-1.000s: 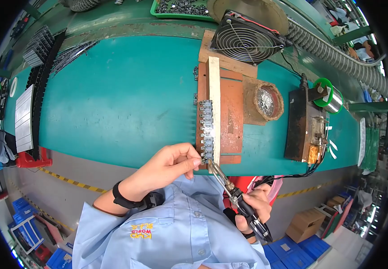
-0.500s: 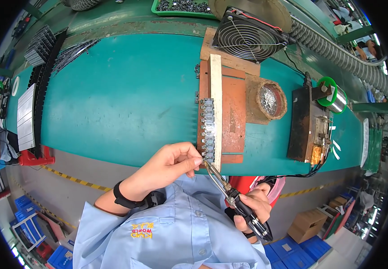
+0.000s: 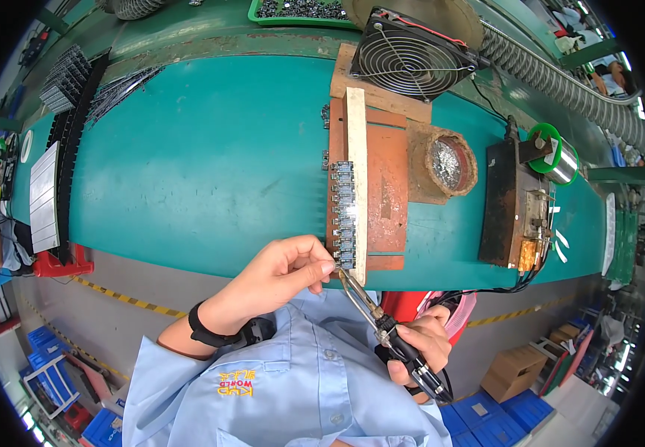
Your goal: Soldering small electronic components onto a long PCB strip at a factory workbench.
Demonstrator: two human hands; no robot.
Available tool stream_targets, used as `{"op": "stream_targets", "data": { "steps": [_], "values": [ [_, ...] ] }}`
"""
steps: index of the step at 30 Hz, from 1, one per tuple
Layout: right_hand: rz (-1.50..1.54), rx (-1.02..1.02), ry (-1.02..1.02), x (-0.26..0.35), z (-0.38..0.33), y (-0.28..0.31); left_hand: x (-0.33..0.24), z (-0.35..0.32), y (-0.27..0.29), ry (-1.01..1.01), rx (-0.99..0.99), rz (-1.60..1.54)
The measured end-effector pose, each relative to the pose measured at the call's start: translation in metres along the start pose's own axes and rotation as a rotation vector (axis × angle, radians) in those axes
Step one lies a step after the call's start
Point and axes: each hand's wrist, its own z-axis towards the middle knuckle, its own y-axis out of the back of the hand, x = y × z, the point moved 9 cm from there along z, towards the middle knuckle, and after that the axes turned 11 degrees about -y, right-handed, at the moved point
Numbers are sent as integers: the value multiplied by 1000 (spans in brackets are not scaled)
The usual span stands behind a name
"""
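Observation:
My right hand [image 3: 424, 347] is wrapped round the black handle of a soldering iron [image 3: 395, 337], which has a thin metal tube running alongside its shaft. The iron's tip meets the near end of a row of small dark electronic parts [image 3: 343, 212]. These parts line the left edge of a reddish-brown board [image 3: 387, 186], against a pale wooden strip [image 3: 356, 141]. Beside the tip, my left hand [image 3: 285, 272] has thumb and forefinger pinched together at the last part. Whatever lies between those fingertips is too small to make out.
A caged fan [image 3: 412, 63] stands behind the board. Right of it are a round pot [image 3: 450, 165] with silvery bits, a dark metal box [image 3: 503, 205] and a green solder spool [image 3: 557, 156]. Pale strips [image 3: 43, 197] lie far left; a green tray [image 3: 304, 13] sits at the back.
Both hands and the iron hold almost the same place, with the tip still at the near end of the row. The whole view has shifted very slightly.

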Motion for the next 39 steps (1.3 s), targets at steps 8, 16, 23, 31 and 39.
{"op": "stream_targets", "data": {
  "steps": [8, 16, 23, 31, 39],
  "values": [
    [262, -394, -251, -27, -11, 9, -2, 1, -1, -17, 3, 2],
    [-46, -493, -414, -61, 32, 17, 0, -1, 1, -32, -11, 16],
    [113, -476, -447, -56, 37, 9, 1, -1, -1, -28, 5, 6],
    [351, -268, -216, -41, 54, -42, -9, -2, 1, -109, -83, -60],
    [353, -298, -100, -40, 49, -42, -53, -6, -23, -606, -107, 730]
  ]
}}
